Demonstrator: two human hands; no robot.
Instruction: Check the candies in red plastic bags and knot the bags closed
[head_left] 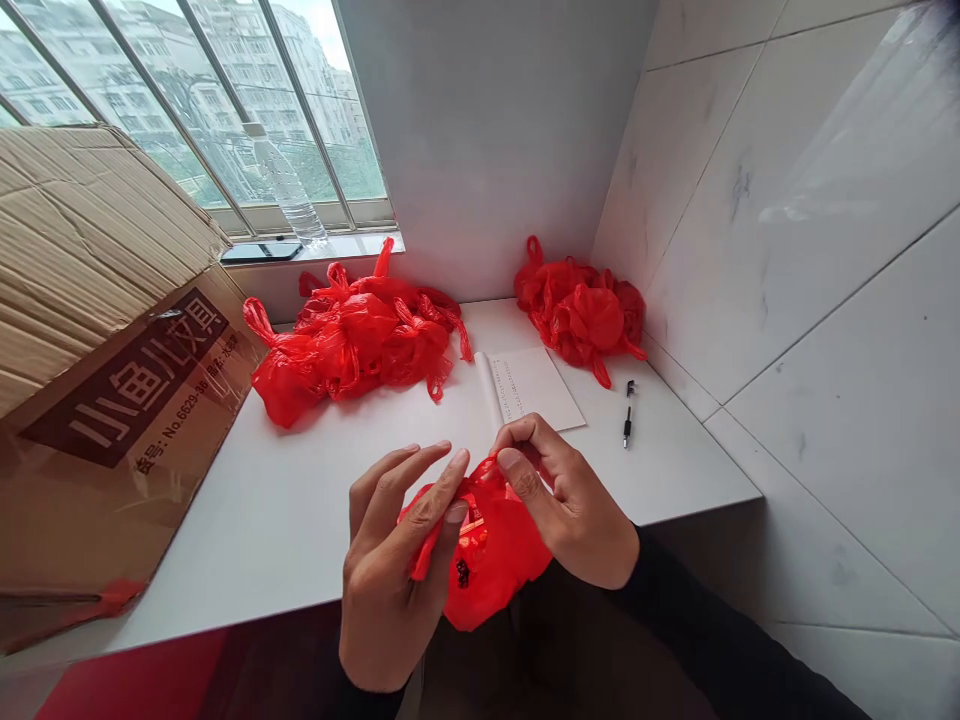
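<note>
A red plastic bag (499, 575) hangs between my hands at the table's front edge, its mouth partly open. Through the opening some shiny red and orange contents show, too small to name. My left hand (401, 560) holds the bag's left side between thumb and forefinger, with the other fingers stretched out. At the top right of the bag, my right hand (570, 500) pinches the plastic between thumb and curled fingers.
Piles of red plastic bags, left (352, 335) and right (581, 310), lie on the white table (247, 520). An open notebook (536, 390) and a pen (628, 415) are nearby. A cardboard box (97, 480) stands left; a bottle (289, 190) is on the windowsill.
</note>
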